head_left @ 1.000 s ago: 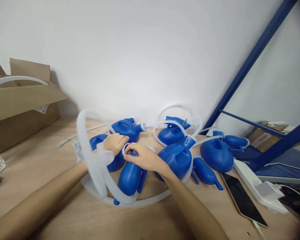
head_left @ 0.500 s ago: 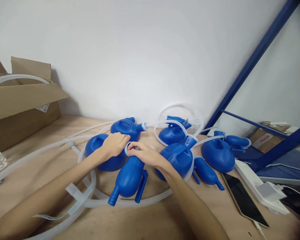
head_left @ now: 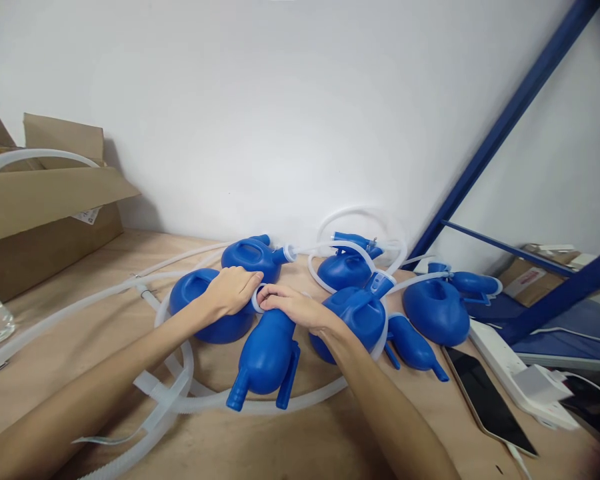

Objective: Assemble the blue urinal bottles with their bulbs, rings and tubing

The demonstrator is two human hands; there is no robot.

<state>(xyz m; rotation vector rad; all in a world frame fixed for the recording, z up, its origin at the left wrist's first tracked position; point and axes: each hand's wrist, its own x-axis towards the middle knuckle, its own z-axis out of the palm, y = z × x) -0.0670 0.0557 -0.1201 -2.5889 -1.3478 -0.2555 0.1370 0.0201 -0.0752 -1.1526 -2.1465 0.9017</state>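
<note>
My left hand (head_left: 236, 291) is closed over the neck side of a blue plastic jug (head_left: 220, 327) with a moulded handle; the fingertips are partly hidden. My right hand (head_left: 295, 308) grips the mouth end of a blue bulb-shaped funnel piece (head_left: 267, 357). This piece has a white rim (head_left: 258, 298), a ribbed spout pointing toward me and a side handle. Its rim is close to my left fingers, and I cannot tell whether it touches the jug's neck. A corrugated clear hose (head_left: 310, 402) runs on the table beneath the funnel piece.
Several other blue jugs with hoses stand around, including one close on the right (head_left: 353, 320) and one behind (head_left: 253, 257). A second funnel piece (head_left: 415, 343) lies right, near a phone (head_left: 490, 400) and power strip (head_left: 525, 380). A cardboard box (head_left: 55, 233) stands left.
My right hand and the funnel piece have shifted slightly to the right, and the piece has turned a little. My left hand has stayed nearly in place on the jug.
</note>
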